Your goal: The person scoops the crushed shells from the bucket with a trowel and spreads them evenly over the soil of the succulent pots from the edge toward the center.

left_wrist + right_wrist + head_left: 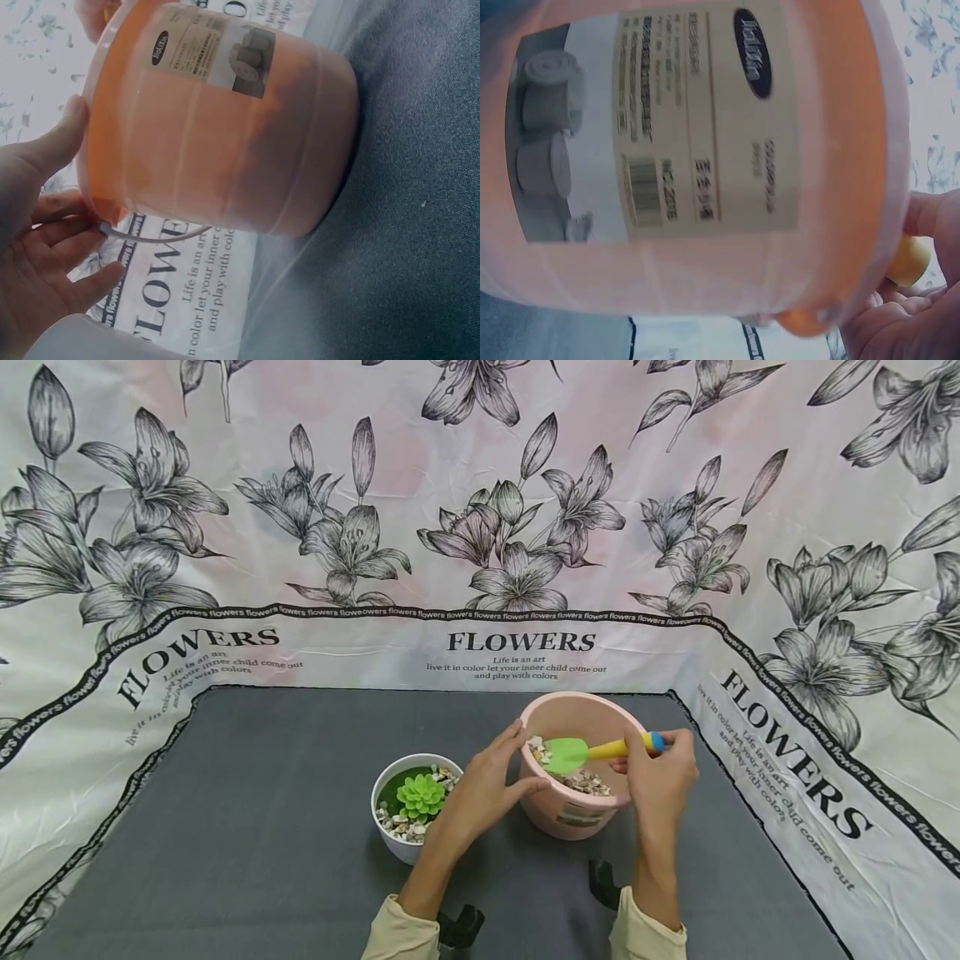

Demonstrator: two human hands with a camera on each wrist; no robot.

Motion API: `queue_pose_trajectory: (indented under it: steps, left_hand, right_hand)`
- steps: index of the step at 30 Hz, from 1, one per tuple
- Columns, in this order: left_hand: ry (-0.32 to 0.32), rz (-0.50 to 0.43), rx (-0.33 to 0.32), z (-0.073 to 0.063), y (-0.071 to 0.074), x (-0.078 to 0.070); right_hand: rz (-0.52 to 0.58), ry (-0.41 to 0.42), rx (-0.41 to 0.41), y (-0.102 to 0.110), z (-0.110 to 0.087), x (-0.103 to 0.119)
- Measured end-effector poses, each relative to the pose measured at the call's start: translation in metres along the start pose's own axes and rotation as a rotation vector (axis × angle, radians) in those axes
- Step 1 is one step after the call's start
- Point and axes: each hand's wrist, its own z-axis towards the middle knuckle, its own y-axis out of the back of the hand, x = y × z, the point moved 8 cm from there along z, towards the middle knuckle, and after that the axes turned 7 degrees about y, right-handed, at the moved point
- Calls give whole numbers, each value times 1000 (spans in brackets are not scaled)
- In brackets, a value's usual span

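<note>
A pink plastic bucket (573,814) stands upright on the grey surface, with small pale pebbles (583,783) inside. My left hand (487,781) holds its rim at the left, thumb toward the near side and fingers farther back. In the left wrist view, those fingers lie beside the bucket's thin handle (161,238). My right hand (660,768) grips the yellow handle of a small toy shovel (567,755) near its blue end. The shovel's green blade is inside the bucket, over the pebbles at the left wall. The bucket's wall hides the blade in the right wrist view.
A white pot (397,846) with a green artificial succulent (420,796) and pebbles stands left of the bucket, close to my left forearm. Flower-printed cloth (517,652) rises behind and at both sides of the grey surface (247,827). Black mounts (459,928) sit at my wrists.
</note>
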Motion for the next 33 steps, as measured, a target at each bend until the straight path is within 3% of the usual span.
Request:
queue_pose_trajectory:
  steps: [6, 18, 26, 33]
  left_hand:
    - [5, 12, -18, -1, 2, 2]
    - [10, 2, -28, -1, 2, 2]
    - [14, 16, -38, 0, 3, 2]
    - [-15, 60, -28, -2, 6, -2]
  right_hand:
    - [187, -55, -41, 11, 3, -5]
    - [323, -102, -106, 33, 7, -6]
    - [390, -117, -123, 40, 9, -1]
    - [368, -112, -113, 41, 8, 8]
